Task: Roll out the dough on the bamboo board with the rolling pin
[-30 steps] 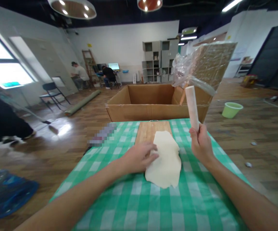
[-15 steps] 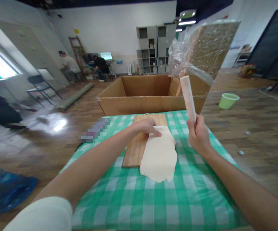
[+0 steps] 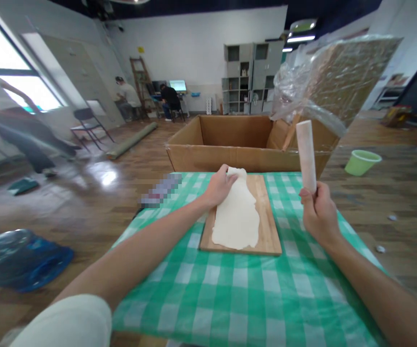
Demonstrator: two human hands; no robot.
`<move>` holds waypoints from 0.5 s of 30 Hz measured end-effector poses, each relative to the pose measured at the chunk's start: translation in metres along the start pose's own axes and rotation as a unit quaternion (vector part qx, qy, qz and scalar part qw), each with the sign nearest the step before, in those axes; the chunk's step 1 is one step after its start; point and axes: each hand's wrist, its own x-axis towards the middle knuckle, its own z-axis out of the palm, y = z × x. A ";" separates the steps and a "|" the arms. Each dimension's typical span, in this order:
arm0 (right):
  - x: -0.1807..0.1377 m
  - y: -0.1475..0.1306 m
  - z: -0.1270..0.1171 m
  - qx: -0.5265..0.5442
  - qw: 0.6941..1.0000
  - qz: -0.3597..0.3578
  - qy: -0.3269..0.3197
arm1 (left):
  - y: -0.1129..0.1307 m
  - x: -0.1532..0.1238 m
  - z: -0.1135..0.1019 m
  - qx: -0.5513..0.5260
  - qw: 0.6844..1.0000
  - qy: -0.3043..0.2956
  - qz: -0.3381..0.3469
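A flat, pale sheet of dough (image 3: 236, 219) lies on a wooden cutting board (image 3: 268, 226), its far end pinched up in my left hand (image 3: 220, 187). The fingers of that hand are closed on the dough's top edge, with the fingertips partly hidden behind it. Off to the right, my right hand (image 3: 321, 212) is wrapped round the lower end of a rolling pin (image 3: 306, 154). The pin stands nearly upright in the air, apart from board and dough, and looks whitish as if floured.
Green-and-white checked cloth (image 3: 230, 299) covers the table. Beyond it stands a large open cardboard box (image 3: 230, 155). A pixelated object (image 3: 161, 190) lies at the table's left edge. On the floor are a green bucket (image 3: 362, 163) and a blue water bottle (image 3: 24, 260). A person (image 3: 13, 115) walks at left.
My left hand has drawn the dough left and away from me, so it now lies on the board instead of overhanging its right and near edges. The rolling pin stays raised.
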 end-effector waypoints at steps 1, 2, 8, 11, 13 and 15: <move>0.000 0.000 0.000 0.000 1.000 0.003 -0.001 | -0.007 0.004 0.001 0.005 1.000 -0.002 -0.010; 0.000 0.001 0.000 -0.001 1.000 0.006 -0.001 | -0.013 0.007 0.001 0.016 1.000 0.001 -0.016; -0.001 0.003 0.000 0.003 0.999 0.011 -0.030 | -0.010 -0.046 -0.019 0.138 0.981 -0.096 0.096; -0.002 0.003 0.001 0.009 0.999 0.010 -0.053 | 0.010 -0.098 -0.033 0.176 0.944 -0.243 0.138; -0.003 0.003 0.002 0.013 0.998 0.006 -0.063 | 0.021 -0.124 -0.039 0.201 0.928 -0.273 0.154; -0.004 0.002 0.002 0.016 0.997 0.000 -0.072 | 0.028 -0.140 -0.040 0.216 0.922 -0.280 0.159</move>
